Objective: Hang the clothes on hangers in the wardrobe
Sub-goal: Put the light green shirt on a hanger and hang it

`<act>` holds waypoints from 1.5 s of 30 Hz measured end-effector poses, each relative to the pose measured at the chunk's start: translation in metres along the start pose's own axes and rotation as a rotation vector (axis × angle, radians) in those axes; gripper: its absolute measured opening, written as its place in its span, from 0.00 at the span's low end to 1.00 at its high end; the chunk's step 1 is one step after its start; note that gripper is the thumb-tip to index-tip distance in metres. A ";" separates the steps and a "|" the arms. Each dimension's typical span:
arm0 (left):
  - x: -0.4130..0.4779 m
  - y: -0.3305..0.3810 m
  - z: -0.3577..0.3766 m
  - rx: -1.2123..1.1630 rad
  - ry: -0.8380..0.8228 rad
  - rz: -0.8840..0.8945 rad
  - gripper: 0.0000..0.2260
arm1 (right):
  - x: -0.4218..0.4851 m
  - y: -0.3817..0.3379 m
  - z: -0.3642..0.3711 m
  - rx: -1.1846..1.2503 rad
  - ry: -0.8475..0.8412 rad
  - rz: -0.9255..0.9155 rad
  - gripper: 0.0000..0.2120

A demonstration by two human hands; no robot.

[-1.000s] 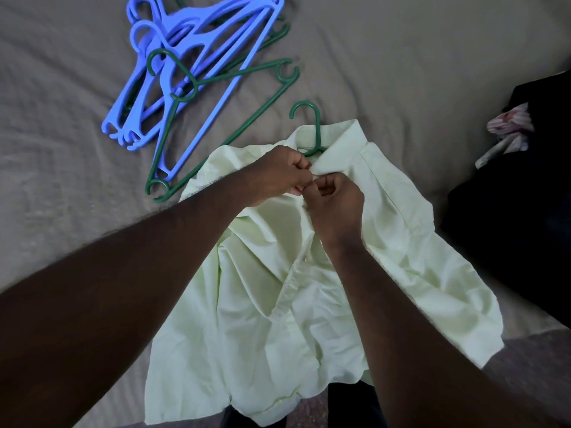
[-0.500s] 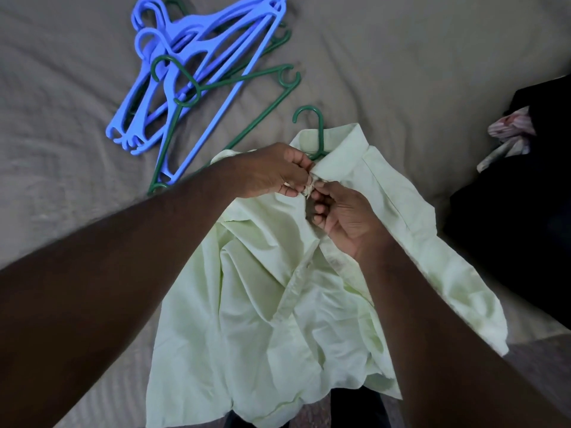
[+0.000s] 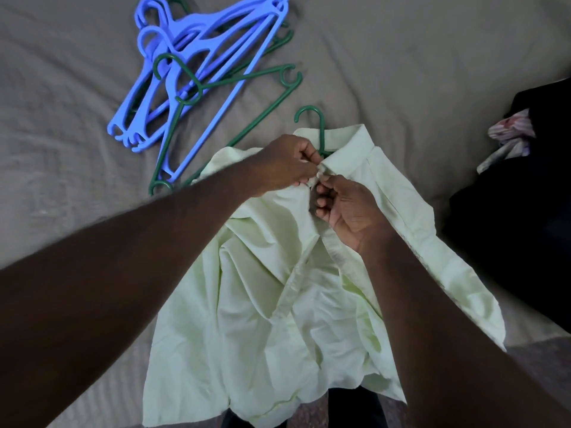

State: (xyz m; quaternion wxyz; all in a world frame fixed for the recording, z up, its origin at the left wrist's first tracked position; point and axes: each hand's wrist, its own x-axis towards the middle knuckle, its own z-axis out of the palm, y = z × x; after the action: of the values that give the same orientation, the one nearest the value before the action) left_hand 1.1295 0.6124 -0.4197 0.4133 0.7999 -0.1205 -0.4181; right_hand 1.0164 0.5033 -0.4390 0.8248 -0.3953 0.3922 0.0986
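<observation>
1. Shirt (image 3: 278,304), pale green, lies front-up in the middle of the frame. Its hem drapes over the near edge of the bed at the bottom. A green hanger (image 3: 312,118) is tucked in the collar, with just the hook poking out above it.
2. Left hand (image 3: 284,163) and right hand (image 3: 349,211) meet right below the collar. Each one's fingertips pinch a front edge of the shirt, so both are gripping fabric.
3. Open space: bare sheet (image 3: 417,57) across the upper right, plus a wide strip down the left side.
4. Upper left is the messy bit: a pile of blue hangers (image 3: 197,66) with a loose green hanger (image 3: 241,81) lying across them. Its lower corner is just beside the shirt's shoulder.
5. Right edge of the frame has a heap of dark clothes (image 3: 509,227) with a patterned cloth (image 3: 509,137) on top, near the shirt's sleeve.
6. The surface is a wrinkled grey-brown bedsheet, soft and creased all over.
</observation>
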 end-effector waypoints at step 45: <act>-0.052 -0.085 0.107 0.279 0.445 -0.083 0.08 | -0.021 0.062 -0.061 -0.542 0.145 -0.056 0.11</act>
State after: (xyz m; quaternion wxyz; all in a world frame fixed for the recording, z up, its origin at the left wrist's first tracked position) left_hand 1.0017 0.6339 -0.4883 0.2977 0.9257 -0.0502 -0.2278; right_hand 0.9379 0.5032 -0.4825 0.6612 -0.6180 0.3986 0.1485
